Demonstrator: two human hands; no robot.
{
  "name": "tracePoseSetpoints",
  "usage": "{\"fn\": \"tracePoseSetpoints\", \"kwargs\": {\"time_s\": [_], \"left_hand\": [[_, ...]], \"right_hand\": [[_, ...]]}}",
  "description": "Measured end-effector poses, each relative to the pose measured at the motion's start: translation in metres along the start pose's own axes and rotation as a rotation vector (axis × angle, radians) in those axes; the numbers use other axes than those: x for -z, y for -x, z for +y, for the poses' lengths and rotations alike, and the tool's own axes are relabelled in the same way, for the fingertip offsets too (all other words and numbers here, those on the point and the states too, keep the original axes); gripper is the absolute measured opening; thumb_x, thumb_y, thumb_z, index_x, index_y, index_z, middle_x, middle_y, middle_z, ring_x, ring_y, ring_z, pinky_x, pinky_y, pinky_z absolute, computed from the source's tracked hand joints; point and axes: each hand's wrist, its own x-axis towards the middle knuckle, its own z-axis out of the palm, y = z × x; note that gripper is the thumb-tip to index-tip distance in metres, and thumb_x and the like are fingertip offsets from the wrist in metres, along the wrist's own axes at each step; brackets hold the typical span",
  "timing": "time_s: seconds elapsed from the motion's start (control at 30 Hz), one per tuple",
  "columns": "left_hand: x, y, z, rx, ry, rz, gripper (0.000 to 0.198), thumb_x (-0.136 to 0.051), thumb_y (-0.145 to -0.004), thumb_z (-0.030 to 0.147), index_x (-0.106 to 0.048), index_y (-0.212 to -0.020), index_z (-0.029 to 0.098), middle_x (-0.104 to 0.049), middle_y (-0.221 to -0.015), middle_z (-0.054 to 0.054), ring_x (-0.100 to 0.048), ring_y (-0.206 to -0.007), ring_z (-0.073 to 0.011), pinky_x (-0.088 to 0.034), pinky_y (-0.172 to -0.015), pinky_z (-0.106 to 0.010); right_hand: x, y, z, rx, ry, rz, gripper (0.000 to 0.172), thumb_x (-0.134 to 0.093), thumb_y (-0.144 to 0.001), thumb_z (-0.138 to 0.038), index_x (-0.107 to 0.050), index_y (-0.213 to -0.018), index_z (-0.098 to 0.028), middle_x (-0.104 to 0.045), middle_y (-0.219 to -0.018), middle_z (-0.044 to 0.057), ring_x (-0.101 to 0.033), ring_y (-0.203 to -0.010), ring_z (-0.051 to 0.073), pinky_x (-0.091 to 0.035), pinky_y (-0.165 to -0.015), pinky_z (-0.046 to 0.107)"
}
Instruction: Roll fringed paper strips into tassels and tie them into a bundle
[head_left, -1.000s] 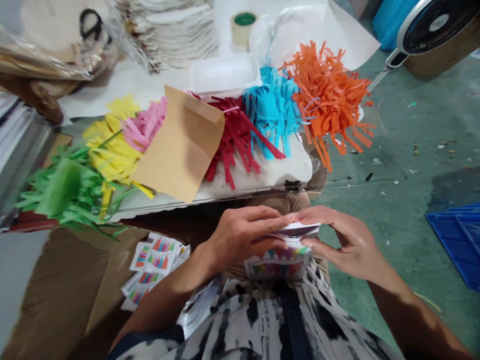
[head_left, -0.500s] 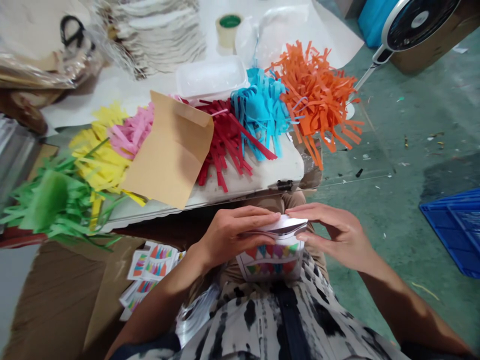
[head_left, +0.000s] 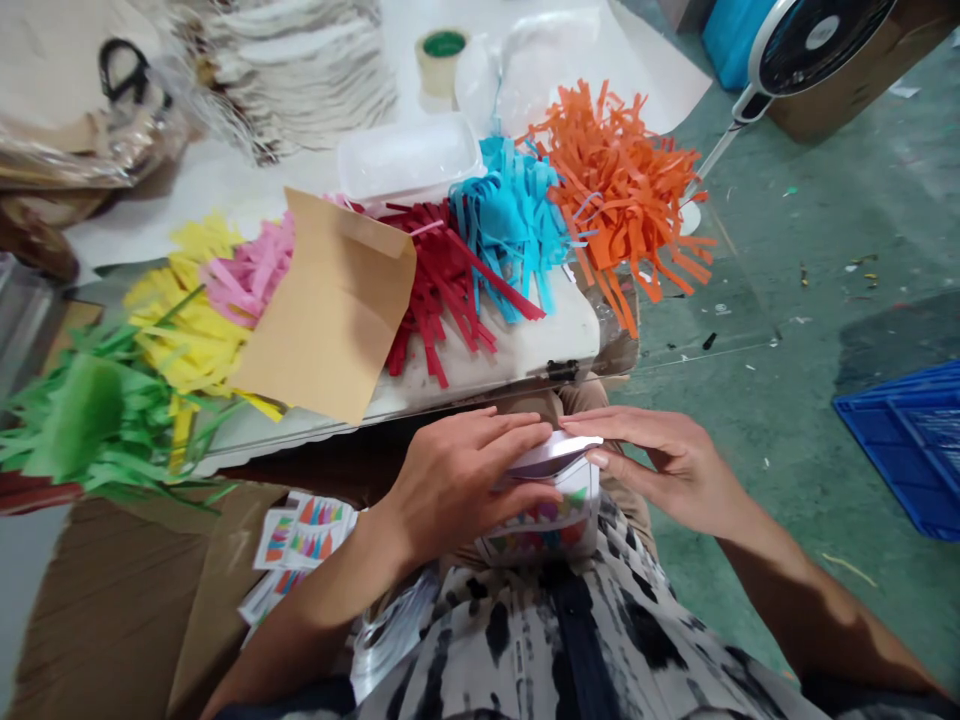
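Note:
A small stack of printed cards (head_left: pixel 551 520) with colourful tassel pictures sits upright at my lap. My left hand (head_left: pixel 465 480) wraps its left side, fingers over the top edge and thumb across the front. My right hand (head_left: pixel 667 465) pinches the top right corner between fingers and thumb. A white flap at the top stands slightly apart from the front card. On the table edge beyond lie a brown envelope (head_left: pixel 330 310) and tassels in green (head_left: pixel 90 420), yellow (head_left: pixel 180 340), pink (head_left: pixel 255 270), dark red (head_left: pixel 439 290), blue (head_left: pixel 517 220) and orange (head_left: pixel 619 180).
Behind the tassels are a clear plastic tray (head_left: pixel 409 155), a tape roll (head_left: pixel 442 65) and white bundles (head_left: pixel 300 70). A fan (head_left: pixel 817 40) stands at the upper right, a blue crate (head_left: pixel 907 450) on the floor. More printed cards (head_left: pixel 307 535) lie in a cardboard box (head_left: pixel 97 600).
My left hand has turned and slid further over the front of the cards. The white flap at the top has tilted, and the whole view has shifted slightly.

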Motion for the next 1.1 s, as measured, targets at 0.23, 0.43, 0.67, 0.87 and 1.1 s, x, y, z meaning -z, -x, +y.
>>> {"fn": "tracePoseSetpoints", "kwargs": {"time_s": [0.23, 0.43, 0.67, 0.87, 1.1], "left_hand": [[-0.003, -0.005, -0.002, -0.04, 0.083, -0.084, 0.045, -0.067, -0.102, 0.04, -0.062, -0.145, 0.025, -0.074, -0.139, -0.006, -0.075, -0.121, -0.0196, -0.063, -0.098, -0.028], [-0.005, -0.002, -0.019, -0.047, 0.238, -0.067, 0.045, -0.076, -0.097, 0.033, -0.068, -0.14, 0.025, -0.077, -0.135, -0.006, -0.076, -0.119, -0.0185, -0.063, -0.1, -0.026], [-0.011, -0.001, -0.027, -0.079, 0.219, -0.054, 0.048, -0.075, -0.097, 0.029, -0.066, -0.144, 0.028, -0.075, -0.137, -0.007, -0.077, -0.118, -0.0198, -0.066, -0.099, -0.029], [-0.01, -0.002, -0.028, -0.062, 0.27, -0.055, 0.042, -0.074, -0.097, 0.022, -0.071, -0.138, 0.027, -0.076, -0.135, -0.007, -0.077, -0.117, -0.0204, -0.066, -0.098, -0.03], [-0.001, -0.004, -0.019, 0.007, 0.421, -0.074, 0.033, -0.069, -0.099, 0.014, -0.077, -0.13, 0.023, -0.076, -0.133, -0.008, -0.077, -0.118, -0.0204, -0.066, -0.099, -0.028]], "right_hand": [[-0.022, 0.016, 0.012, -0.262, -0.376, 0.184, 0.042, -0.081, -0.093, -0.028, -0.069, -0.133, -0.028, -0.075, -0.134, 0.008, -0.077, -0.112, 0.021, -0.066, -0.094, 0.034], [-0.029, 0.019, 0.016, -0.334, -0.42, 0.254, 0.021, -0.086, -0.087, -0.03, -0.081, -0.106, -0.022, -0.083, -0.102, 0.005, -0.079, -0.091, 0.018, -0.066, -0.081, 0.026], [-0.028, 0.017, 0.016, -0.333, -0.437, 0.259, 0.021, -0.085, -0.088, -0.029, -0.084, -0.109, -0.026, -0.084, -0.105, 0.004, -0.08, -0.093, 0.018, -0.065, -0.082, 0.024], [-0.028, 0.018, 0.02, -0.338, -0.443, 0.237, 0.019, -0.084, -0.089, -0.028, -0.084, -0.109, -0.028, -0.083, -0.105, 0.004, -0.079, -0.092, 0.017, -0.063, -0.08, 0.022], [-0.028, 0.026, 0.023, -0.349, -0.566, 0.178, 0.044, -0.083, -0.09, -0.025, -0.074, -0.132, -0.038, -0.082, -0.112, 0.001, -0.078, -0.098, 0.017, -0.064, -0.085, 0.026]]}}
